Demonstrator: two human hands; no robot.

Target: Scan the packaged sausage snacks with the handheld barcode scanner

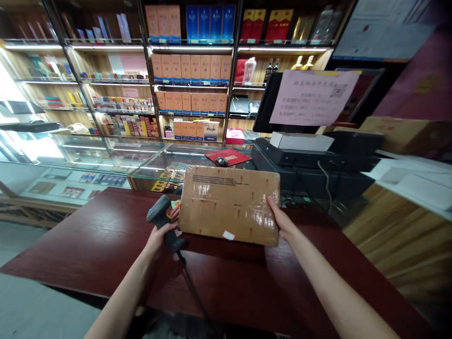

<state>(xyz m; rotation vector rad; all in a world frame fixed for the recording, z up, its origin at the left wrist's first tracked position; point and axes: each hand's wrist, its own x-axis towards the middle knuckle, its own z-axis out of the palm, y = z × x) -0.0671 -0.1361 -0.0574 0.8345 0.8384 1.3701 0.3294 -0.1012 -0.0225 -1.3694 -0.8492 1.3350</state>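
Observation:
A brown cardboard box [226,202] wrapped in shiny clear tape is held up, tilted, above the dark red tabletop [88,235]. Its facing side bears dark printed lines, small red marks and a white label [229,235] at the lower edge. My right hand [280,221] grips the box's right edge, thumb on the front and the other fingers hidden behind. My left hand [160,234] is wrapped round the handle of a black barcode scanner [163,216], close to the box's left edge. The scanner shows a small blue light, and its cord hangs down over the table.
Behind the box lie a red mouse pad [236,157] and a computer mouse [221,161]. At right stand a monitor [268,103] with a pink paper sheet, a black cash drawer [282,157] and stacked papers. Glass display counters [141,165] and shelves of boxed goods fill the background.

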